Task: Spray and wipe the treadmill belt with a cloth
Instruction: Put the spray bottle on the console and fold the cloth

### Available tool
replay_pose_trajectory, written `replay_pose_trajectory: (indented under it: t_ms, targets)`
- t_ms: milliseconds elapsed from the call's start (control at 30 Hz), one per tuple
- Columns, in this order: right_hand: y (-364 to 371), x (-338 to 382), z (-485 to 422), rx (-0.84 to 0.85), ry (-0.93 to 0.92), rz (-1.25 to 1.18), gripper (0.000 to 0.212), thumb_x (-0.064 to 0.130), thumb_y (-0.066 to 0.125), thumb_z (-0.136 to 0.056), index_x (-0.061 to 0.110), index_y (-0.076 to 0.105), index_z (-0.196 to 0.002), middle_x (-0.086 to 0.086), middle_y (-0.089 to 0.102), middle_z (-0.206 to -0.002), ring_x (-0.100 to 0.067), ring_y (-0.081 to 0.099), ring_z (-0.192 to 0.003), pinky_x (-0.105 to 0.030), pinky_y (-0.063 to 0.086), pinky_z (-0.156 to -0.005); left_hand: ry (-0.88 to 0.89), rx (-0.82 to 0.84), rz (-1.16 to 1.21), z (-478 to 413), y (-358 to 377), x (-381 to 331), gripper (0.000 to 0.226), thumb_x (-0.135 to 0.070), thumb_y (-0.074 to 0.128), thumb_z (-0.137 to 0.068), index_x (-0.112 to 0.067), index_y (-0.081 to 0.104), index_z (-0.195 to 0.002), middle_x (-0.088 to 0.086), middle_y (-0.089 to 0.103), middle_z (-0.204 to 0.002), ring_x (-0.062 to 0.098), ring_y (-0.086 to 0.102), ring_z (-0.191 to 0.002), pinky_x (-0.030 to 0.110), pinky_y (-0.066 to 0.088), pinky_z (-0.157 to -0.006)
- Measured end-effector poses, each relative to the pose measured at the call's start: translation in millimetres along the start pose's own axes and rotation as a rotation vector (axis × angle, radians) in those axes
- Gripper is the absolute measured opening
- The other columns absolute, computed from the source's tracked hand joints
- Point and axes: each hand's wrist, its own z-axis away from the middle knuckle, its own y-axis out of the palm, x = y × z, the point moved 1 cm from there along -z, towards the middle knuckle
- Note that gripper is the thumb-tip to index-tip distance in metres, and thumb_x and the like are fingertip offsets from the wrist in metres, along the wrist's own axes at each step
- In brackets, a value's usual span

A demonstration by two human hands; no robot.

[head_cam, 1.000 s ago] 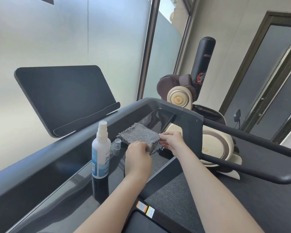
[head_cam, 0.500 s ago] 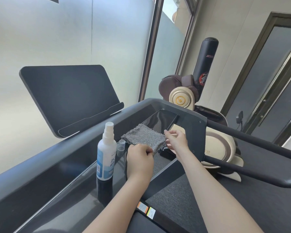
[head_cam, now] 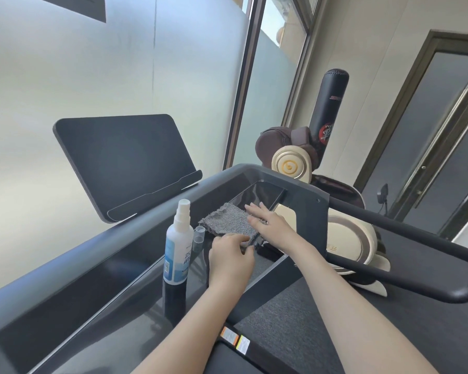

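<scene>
While cloth (head_cam: 227, 221) lies on treadmill console (head_cam: 305, 211): left hand (head_cam: 230, 259) fingers pinching near edge; right hand (head_cam: 270, 225) fingers straight, flat on top. Spray bottle (head_cam: 177, 249) upright just beside, loose cap (head_cam: 199, 234) nearby. Belt not in view. Risk: lifted cloth snags bottle, topples it.

The spray bottle (head_cam: 177, 244) stands on the console (head_cam: 114, 290) left of the cloth (head_cam: 227, 221), cap (head_cam: 199, 234) between them

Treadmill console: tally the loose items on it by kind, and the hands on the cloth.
Spray bottle: 1
Clear cap: 1
Grey cloth: 1
Hands on the cloth: 2 (left hand pinches its near edge, right hand lies flat on it)
Total: 5
</scene>
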Motion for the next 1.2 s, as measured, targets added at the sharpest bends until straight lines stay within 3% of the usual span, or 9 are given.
replay_pose_trajectory:
  t_ms: [167,433,633,767,833,933,1000,1100,1200]
  targets:
    - [-7.8,18.7,28.8,-0.064,-0.001,-0.068,0.049,0.031,0.055,-0.093,0.025,0.043,-0.141,0.003,0.050,-0.141,-0.015,0.039,-0.134,-0.040,0.032,-0.112,-0.084,0.095,0.181,24.8,-29.3,-13.3,0.037,-0.019,0.061,-0.087,-0.019,0.062,-0.124,-0.003,0.064,-0.119,0.012,0.058,-0.106,0.024,0.043,-0.094]
    - [5.1,78.8,60.3,-0.046,-0.071,-0.071,0.045,0.020,0.061,-0.090,0.021,0.051,-0.134,-0.002,0.061,-0.127,-0.012,0.053,-0.120,-0.035,0.040,-0.105,-0.227,0.221,0.383,73.7,-98.9,-2.8,0.023,-0.018,0.068,-0.084,-0.024,0.067,-0.106,-0.012,0.071,-0.093,0.008,0.066,-0.095,0.030,0.050,-0.093]
    - [43.0,117.6,48.7,0.022,-0.117,0.126,0.040,0.018,0.058,-0.089,0.022,0.058,-0.128,0.002,0.062,-0.124,-0.014,0.056,-0.113,-0.025,0.039,-0.096,-0.290,0.085,0.432,92.4,-162.1,22.8,0.015,-0.019,0.070,-0.082,-0.024,0.071,-0.096,-0.011,0.074,-0.089,0.004,0.066,-0.086,0.022,0.046,-0.069]
    - [62.5,120.7,40.8,0.045,-0.140,0.297,0.018,0.009,0.052,-0.088,0.020,0.064,-0.094,0.000,0.056,-0.093,-0.022,0.050,-0.090,-0.028,0.035,-0.073,-0.297,-0.021,0.402,82.1,-183.4,35.1,0.019,-0.022,0.074,-0.078,-0.023,0.071,-0.097,-0.009,0.073,-0.090,0.009,0.065,-0.088,0.024,0.046,-0.069]
    - [67.6,120.2,40.4,0.027,-0.134,0.333,0.022,0.006,0.050,-0.088,0.024,0.053,-0.075,-0.002,0.050,-0.093,-0.023,0.048,-0.092,-0.029,0.034,-0.074,-0.295,-0.031,0.375,72.3,-183.2,38.1,0.026,-0.024,0.076,-0.077,-0.023,0.069,-0.102,-0.006,0.071,-0.097,0.010,0.065,-0.091,0.024,0.048,-0.072]
    - [67.7,116.3,41.3,-0.035,-0.128,0.288,0.029,0.006,0.056,-0.085,0.028,0.048,-0.067,-0.003,0.050,-0.091,-0.022,0.048,-0.086,-0.029,0.035,-0.072,-0.280,-0.013,0.348,58.7,-173.7,38.3,0.039,-0.023,0.077,-0.075,-0.021,0.065,-0.112,-0.002,0.067,-0.106,0.012,0.063,-0.095,0.026,0.050,-0.082]
    - [53.0,118.6,42.2,-0.168,-0.117,0.180,0.018,0.008,0.061,-0.082,0.025,0.063,-0.075,-0.004,0.059,-0.090,-0.020,0.054,-0.082,-0.029,0.043,-0.074,-0.262,0.010,0.335,50.1,-166.7,35.5,0.045,-0.022,0.077,-0.075,-0.020,0.063,-0.118,0.000,0.064,-0.112,0.014,0.062,-0.099,0.029,0.049,-0.088]
    - [4.8,141.6,50.0,-0.343,-0.174,-0.064,0.013,0.011,0.066,-0.084,0.015,0.072,-0.095,-0.002,0.067,-0.090,-0.014,0.060,-0.081,-0.012,0.044,-0.070,-0.221,0.036,0.321,38.8,-160.4,30.7,0.049,-0.023,0.078,-0.076,-0.019,0.060,-0.122,-0.001,0.061,-0.113,0.015,0.059,-0.103,0.027,0.045,-0.087]
    - [-34.6,177.2,65.4,-0.318,-0.303,-0.178,0.014,0.012,0.067,-0.085,0.022,0.069,-0.095,0.001,0.068,-0.087,-0.013,0.063,-0.083,-0.016,0.045,-0.073,-0.185,0.067,0.317,29.6,-156.5,28.0,0.053,-0.023,0.078,-0.075,-0.020,0.058,-0.124,0.000,0.060,-0.115,0.015,0.057,-0.104,0.027,0.044,-0.086]
